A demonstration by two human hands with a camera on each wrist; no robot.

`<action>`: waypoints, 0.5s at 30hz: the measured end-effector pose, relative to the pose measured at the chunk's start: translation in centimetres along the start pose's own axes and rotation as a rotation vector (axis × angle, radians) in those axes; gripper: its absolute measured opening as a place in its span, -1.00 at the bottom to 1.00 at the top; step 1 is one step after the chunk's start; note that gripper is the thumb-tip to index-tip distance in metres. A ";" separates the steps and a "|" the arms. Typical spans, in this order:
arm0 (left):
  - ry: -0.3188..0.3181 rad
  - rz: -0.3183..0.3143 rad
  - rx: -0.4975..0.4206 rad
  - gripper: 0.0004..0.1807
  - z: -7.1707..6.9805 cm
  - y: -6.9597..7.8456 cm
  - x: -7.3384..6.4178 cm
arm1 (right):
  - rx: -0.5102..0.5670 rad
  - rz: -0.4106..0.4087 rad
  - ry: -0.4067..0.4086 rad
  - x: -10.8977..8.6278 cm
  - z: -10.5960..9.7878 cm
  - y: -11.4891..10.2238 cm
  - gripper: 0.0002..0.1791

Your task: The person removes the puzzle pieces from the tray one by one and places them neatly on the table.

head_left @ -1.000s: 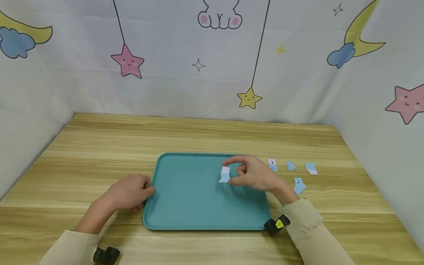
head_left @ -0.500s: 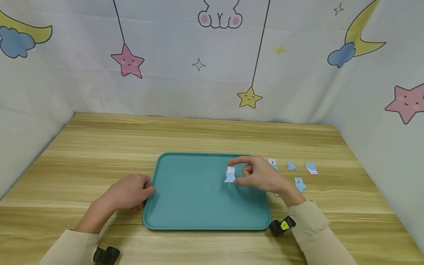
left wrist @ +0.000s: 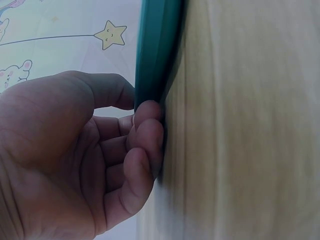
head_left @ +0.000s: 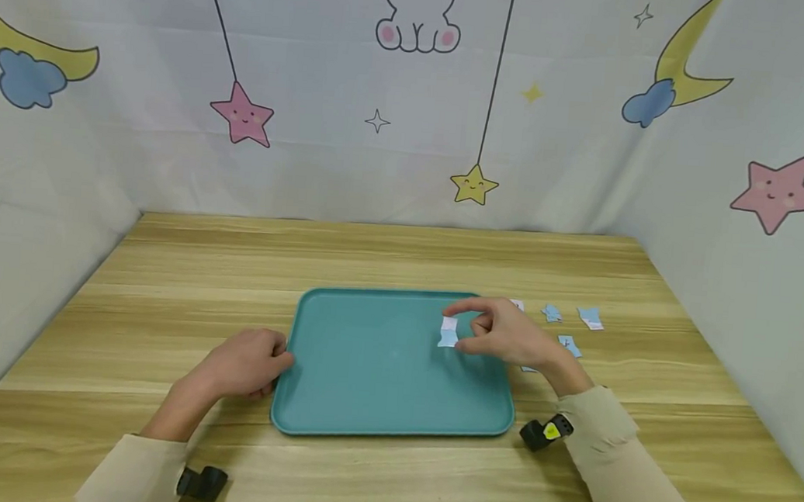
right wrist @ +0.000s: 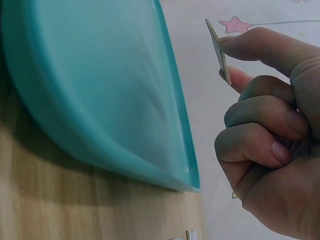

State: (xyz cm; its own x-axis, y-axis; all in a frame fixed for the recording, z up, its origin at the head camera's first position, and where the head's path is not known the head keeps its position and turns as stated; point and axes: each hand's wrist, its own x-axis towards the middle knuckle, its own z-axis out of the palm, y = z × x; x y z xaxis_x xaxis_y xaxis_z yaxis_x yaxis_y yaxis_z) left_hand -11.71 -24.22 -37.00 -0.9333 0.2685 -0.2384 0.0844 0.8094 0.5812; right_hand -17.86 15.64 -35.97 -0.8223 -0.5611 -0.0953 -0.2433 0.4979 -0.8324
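Observation:
A light blue and white puzzle piece (head_left: 448, 332) is held over the right half of a teal tray (head_left: 365, 381). My right hand (head_left: 511, 340) pinches it at its edges between thumb and index finger, the other fingers folded in. Seen edge-on in the right wrist view, the puzzle piece (right wrist: 219, 52) is thin and stiff. At the tray's left side, my left hand (head_left: 243, 364) grips the rim. The left wrist view has the thumb against the tray (left wrist: 157, 45) and the other fingers curled by its underside.
Several more blue and white puzzle pieces lie on the wooden table (head_left: 219, 261) right of the tray, among them one at the far right (head_left: 590, 319) and one nearer (head_left: 569, 346). Some are partly hidden by my right hand. A patterned curtain (head_left: 309, 174) closes off the back.
My right hand has moved steadily to the right over the tray, carrying the pinched puzzle piece with it. The left hand and the tray have stayed where they were.

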 end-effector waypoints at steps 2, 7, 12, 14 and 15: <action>0.001 0.001 0.002 -0.67 0.0 0.0 0.1 | 0.005 0.000 0.000 -0.1 -0.1 0.2 -0.42; -0.001 0.001 0.002 -0.67 0.1 -0.1 0.1 | 0.006 0.001 0.000 -0.4 -0.3 0.5 -0.42; 0.000 0.003 0.000 -0.67 0.1 -0.3 0.2 | 0.008 0.001 0.010 -0.7 -0.5 1.1 -0.43; 0.000 0.005 -0.001 -0.67 0.1 -0.3 0.3 | 0.006 -0.004 0.014 -0.8 -0.7 1.3 -0.43; -0.001 0.005 -0.001 -0.67 0.1 -0.3 0.3 | 0.006 -0.008 0.015 -0.8 -0.7 1.4 -0.44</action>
State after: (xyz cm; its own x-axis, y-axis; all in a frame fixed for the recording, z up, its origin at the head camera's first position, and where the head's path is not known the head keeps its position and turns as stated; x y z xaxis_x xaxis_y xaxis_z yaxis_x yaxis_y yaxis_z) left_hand -11.96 -24.33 -37.34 -0.9325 0.2730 -0.2366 0.0885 0.8077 0.5830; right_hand -17.88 17.30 -36.68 -0.8278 -0.5552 -0.0807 -0.2466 0.4892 -0.8366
